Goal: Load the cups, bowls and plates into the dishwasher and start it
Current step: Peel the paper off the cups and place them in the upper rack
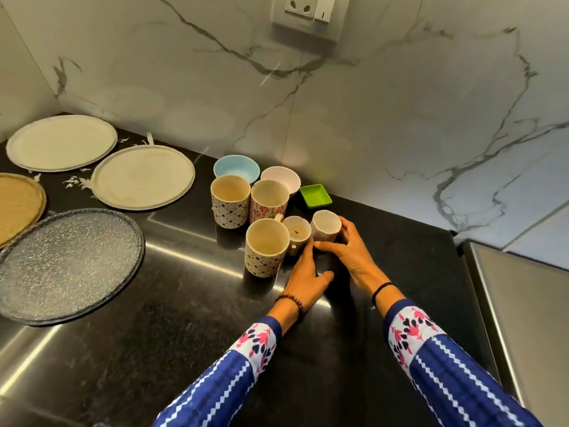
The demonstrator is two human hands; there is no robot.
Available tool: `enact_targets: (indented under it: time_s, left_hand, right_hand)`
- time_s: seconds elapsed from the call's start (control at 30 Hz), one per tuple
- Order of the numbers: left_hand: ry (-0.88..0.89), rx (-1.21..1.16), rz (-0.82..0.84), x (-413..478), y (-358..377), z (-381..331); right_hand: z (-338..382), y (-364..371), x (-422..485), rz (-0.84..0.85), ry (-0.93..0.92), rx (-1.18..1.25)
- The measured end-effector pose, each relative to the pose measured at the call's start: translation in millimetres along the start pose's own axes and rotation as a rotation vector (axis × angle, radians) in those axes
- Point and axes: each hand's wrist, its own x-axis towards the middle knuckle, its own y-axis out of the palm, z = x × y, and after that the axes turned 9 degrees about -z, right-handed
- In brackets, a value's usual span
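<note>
Right hand (341, 246) is clamped on the small plain white cup (326, 224), thumb along its near side and fingers curled round its far right side. That cup stands on the glossy black countertop (400, 272), at the right end of the crockery cluster. Left hand (308, 272) has straight fingers and a splayed thumb and holds nothing. Its fingertips are at the base of the small white cup with a dark speck inside (297, 231), just left of the first; actual contact, can't tell. Touching that cup on the left is the near tall patterned mug (266, 245). Behind it stand the blue-patterned tall mug (230, 200) and the red-flowered tall mug (269, 198), side by side. Farther back are the pale blue bowl (236, 169) and the pale pink bowl (281, 178), with the green square dish (315, 195) to their right. Well left of the cluster, flat on the counter, are the far off-white round plate (61, 143), the second off-white round plate (143, 177), the tan round plate (18, 204) cut off by the left edge, and the grey speckled round plate (67, 266) nearest. The white marble-veined wall (400, 103) carries a white socket (304, 7). A brushed steel panel (523, 303) is at near right.
</note>
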Motion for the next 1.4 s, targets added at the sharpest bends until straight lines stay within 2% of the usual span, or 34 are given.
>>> enact_targets:
  time_s: [0.3, 0.53, 0.67, 1.0, 1.23, 1.4]
  left_hand:
    - [-0.077, -0.216, 0.053, 2.5, -4.8, 4.8]
    - [0.097, 0.033, 0.018, -11.5, 4.5, 17.8]
    - [0.149, 0.025, 0.012, -32.5, 5.4, 14.7]
    - [0.07, 0.051, 0.213, -102.6, 9.3, -10.2]
    - [0.038, 0.099, 0.352, -163.4, 46.8, -18.0]
    - [0.034, 0.15, 0.428, -220.5, 84.7, -24.0]
  right_hand:
    - [-16.1, -18.2, -21.7, -0.067, 0.033, 0.029]
    - [-24.8, -37.2, -81.3, -0.124, 0.098, 0.135]
    - [-27.7, -47.8, -115.3, -0.145, 0.124, 0.159]
    - [-31.8, -72.2, -212.6, -0.234, 0.215, 0.357]
    - [-48.1, -110.7, -285.5, -0.364, 0.273, 0.469]
    - [-71.9, -150.5, -349.3, -0.428, 0.231, 0.45]
